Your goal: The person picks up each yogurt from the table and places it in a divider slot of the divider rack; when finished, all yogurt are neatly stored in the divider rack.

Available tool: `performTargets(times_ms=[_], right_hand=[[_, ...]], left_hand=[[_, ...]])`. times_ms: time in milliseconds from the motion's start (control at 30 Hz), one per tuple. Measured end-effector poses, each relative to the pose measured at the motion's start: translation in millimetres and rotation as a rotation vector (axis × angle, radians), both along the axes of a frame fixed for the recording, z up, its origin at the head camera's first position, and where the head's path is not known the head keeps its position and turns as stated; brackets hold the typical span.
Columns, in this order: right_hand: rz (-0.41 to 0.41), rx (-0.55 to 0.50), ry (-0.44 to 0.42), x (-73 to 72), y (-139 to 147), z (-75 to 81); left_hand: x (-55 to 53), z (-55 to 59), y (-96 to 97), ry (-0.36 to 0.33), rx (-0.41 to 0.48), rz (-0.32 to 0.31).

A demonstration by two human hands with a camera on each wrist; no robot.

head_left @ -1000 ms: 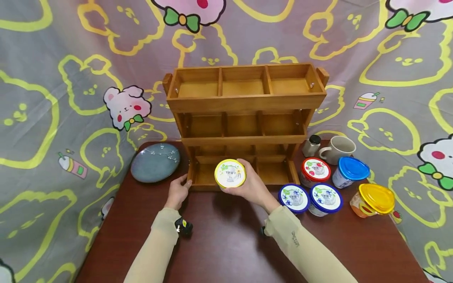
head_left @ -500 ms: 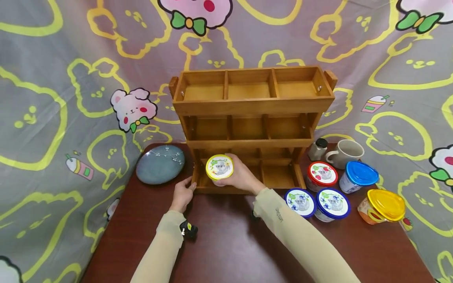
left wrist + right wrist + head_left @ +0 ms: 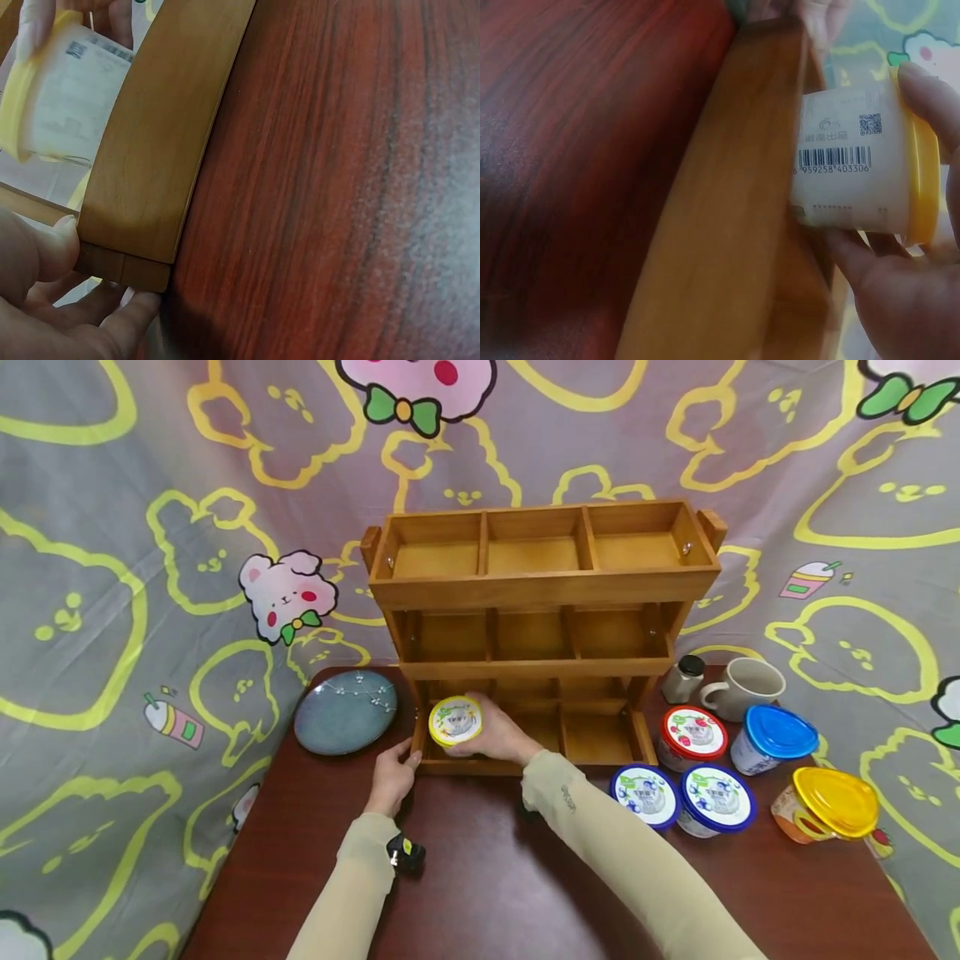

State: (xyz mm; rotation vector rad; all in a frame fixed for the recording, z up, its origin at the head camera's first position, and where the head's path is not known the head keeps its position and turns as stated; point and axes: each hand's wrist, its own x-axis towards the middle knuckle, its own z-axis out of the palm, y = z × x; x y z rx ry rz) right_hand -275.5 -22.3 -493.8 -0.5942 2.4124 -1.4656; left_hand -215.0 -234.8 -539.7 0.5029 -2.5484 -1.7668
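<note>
My right hand (image 3: 501,735) grips a white plastic tub (image 3: 454,722) with a yellow-rimmed lid, thumb on one side and fingers on the other. The tub sits partly down in the left compartment of the lowest tray of a three-tier wooden rack (image 3: 543,589). In the right wrist view, the barcoded side of the tub (image 3: 847,157) shows, its base hidden behind the tray's front board. My left hand (image 3: 393,779) holds the tray's front left corner. Seen from the left wrist, the thumb of that hand (image 3: 45,285) presses on the corner with fingers beneath.
Right of the rack stand a red-lidded tub (image 3: 693,735), two dark-blue-lidded tubs (image 3: 717,797), a blue-lidded tub (image 3: 776,735) and a yellow-lidded tub (image 3: 828,802). Behind them are a mug (image 3: 746,685) and a black-capped jar (image 3: 683,679). A blue-grey plate (image 3: 345,714) lies left.
My right hand has carried the yellow-lidded tub leftward and lowered it into the lowest tray's left compartment. My left hand keeps its hold on the tray corner. The view has shifted slightly.
</note>
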Motion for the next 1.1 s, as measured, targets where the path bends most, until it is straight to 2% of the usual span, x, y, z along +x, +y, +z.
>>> performTargets(times_ms=[500, 700, 1100], right_hand=[[-0.024, 0.08, 0.042, -4.3, -12, -18.3], [-0.034, 0.087, 0.06, -5.7, -15, -20.1], [-0.042, 0.1, 0.108, -5.0, -17, -21.7]], left_hand=[[0.4, -1.1, 1.2, 0.027, 0.0, -0.003], [0.2, -0.8, 1.5, 0.046, 0.0, 0.003], [1.0, -1.0, 1.3, 0.032, -0.017, 0.002]])
